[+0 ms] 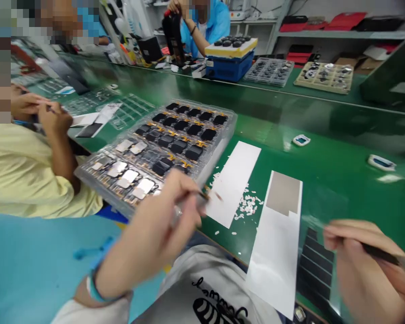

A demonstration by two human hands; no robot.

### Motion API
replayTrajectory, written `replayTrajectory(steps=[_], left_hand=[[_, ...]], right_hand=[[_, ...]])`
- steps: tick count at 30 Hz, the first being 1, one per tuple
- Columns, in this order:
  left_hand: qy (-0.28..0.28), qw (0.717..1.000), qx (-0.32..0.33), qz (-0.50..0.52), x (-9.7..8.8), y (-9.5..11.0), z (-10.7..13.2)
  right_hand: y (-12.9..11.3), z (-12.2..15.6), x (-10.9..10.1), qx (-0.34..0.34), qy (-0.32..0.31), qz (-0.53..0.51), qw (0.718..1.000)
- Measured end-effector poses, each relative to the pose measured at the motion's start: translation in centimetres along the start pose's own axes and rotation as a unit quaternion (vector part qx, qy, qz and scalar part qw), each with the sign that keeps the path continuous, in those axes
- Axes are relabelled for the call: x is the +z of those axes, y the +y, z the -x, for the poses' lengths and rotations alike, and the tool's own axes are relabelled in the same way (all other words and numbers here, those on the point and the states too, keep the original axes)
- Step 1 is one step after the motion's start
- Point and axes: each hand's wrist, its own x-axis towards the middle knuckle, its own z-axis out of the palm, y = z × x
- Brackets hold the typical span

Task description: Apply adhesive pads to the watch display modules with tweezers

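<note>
My left hand point(165, 220) is closed around a small, motion-blurred part point(202, 198), dark with a brownish strip sticking out. It is over the near right corner of a clear plastic tray point(219, 155), which holds rows of small square black screens point(195, 129) with orange flex cables and several silvery ones point(127, 178). At the right, my right hand point(367, 261) pinches dark, slim tweezers point(380, 253); their tips are hard to make out. Beside its fingertips is a faint clear film point(327, 198). Under and left of that hand lies a sheet of black strips point(315, 265).
Two white backing sheets point(238, 175) point(273, 261) lie on the green table, with scattered white scraps point(249, 204) between them. Two small white-framed parts point(301, 140) point(381, 163) lie farther right. A co-worker in yellow point(37, 171) sits left; another in blue point(219, 20) works across the table.
</note>
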Motion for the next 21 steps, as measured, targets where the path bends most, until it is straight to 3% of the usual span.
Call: replayTrajectory(steps=[1, 3, 4, 8, 15, 21], left_hand=[[-0.055, 0.995, 0.007, 0.080, 1.7, 0.7, 0.7], [-0.120, 0.975, -0.001, 0.188, 4.9, 1.4, 1.1], [-0.133, 0.967, -0.014, 0.218, 6.4, 1.3, 0.8], [-0.140, 0.948, -0.038, 0.284, 10.2, -0.3, -1.5], [-0.142, 0.948, -0.025, 0.283, 11.9, -2.2, -2.8], [-0.110, 0.956, -0.005, 0.271, 12.6, -2.8, -2.7]], right_hand=[[-1.1, -0.5, 0.1, 0.036, -0.047, -0.013, 0.998], [-3.1, -1.3, 1.0, 0.015, -0.099, 0.005, 0.995], [-3.7, -1.6, 1.6, -0.006, -0.123, 0.001, 0.992], [-3.7, -1.8, 4.1, -0.069, -0.101, 0.056, 0.991], [-1.8, -1.3, 5.3, -0.149, -0.068, 0.176, 0.971], [-1.4, -0.8, 5.6, -0.142, -0.081, 0.205, 0.965]])
